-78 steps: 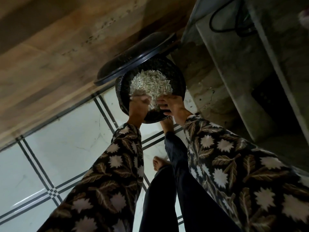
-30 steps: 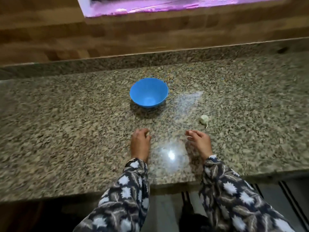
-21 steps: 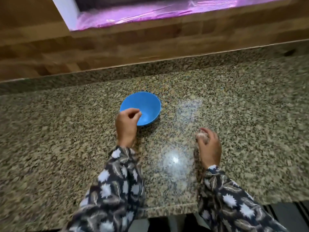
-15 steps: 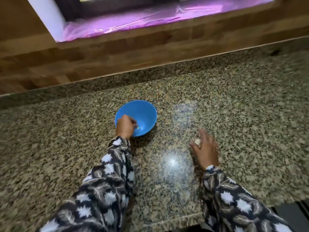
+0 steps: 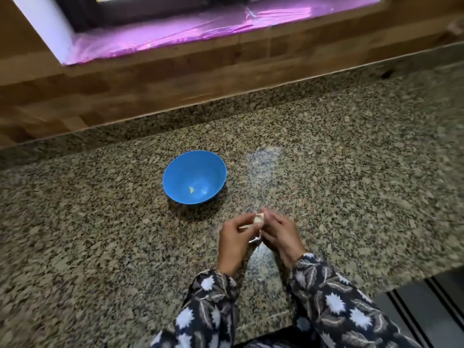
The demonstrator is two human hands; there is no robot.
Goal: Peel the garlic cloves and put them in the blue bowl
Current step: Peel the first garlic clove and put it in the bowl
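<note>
A blue bowl (image 5: 194, 177) stands on the speckled granite counter (image 5: 351, 172), with one small pale peeled clove (image 5: 191, 189) lying in its bottom. In front of the bowl, to its right, my left hand (image 5: 233, 243) and my right hand (image 5: 281, 234) meet above the counter. Both pinch a whitish garlic clove (image 5: 259, 219) between their fingertips. A thin strip of papery skin (image 5: 256, 237) hangs down between the two hands.
A wooden wall band (image 5: 175, 79) runs along the counter's back, below a window sill lit purple (image 5: 190, 28). A tiny white skin scrap (image 5: 260, 280) lies on the counter near my wrists. The counter's front edge (image 5: 263, 320) is close below, with dark floor at the lower right.
My left hand dropped a clove into the bowl and came back to the right. My right hand lifted the garlic off the counter, and both hands now hold it together.
</note>
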